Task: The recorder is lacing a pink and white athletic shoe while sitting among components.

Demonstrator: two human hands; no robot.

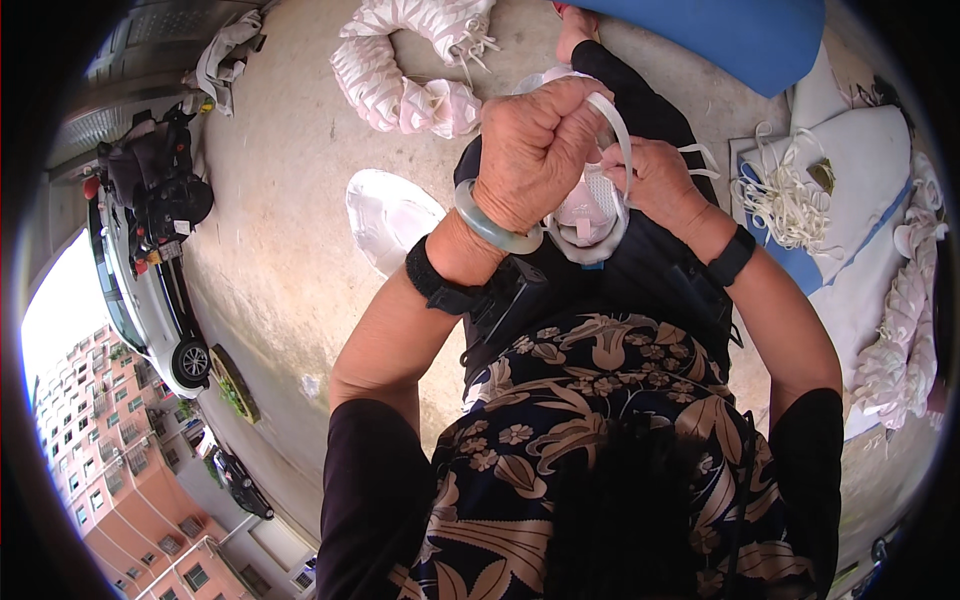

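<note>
A white and pale pink shoe upper (588, 212) rests on my lap, with its padded collar toward me. Above it, my left hand (540, 150) is closed, its thumb and fingers pinching a flat white shoelace (621, 135). The lace arches over toward my right hand (655, 185), whose fingers are pressed together around it at the upper's right side. A loose lace end sticks out past the right hand's knuckles. My fingers hide the eyelets and much of the upper's far part. A bangle and a black strap circle my left wrist; another black band is on the right.
Nested pink-white uppers (370, 80) curl on the concrete ahead. A white, bag-like piece (390, 215) lies left of my lap. To the right are a heap of white laces (790, 205) and more strung uppers (905, 310). A blue sheet (720, 35) is ahead; a scooter (155, 180) stands left.
</note>
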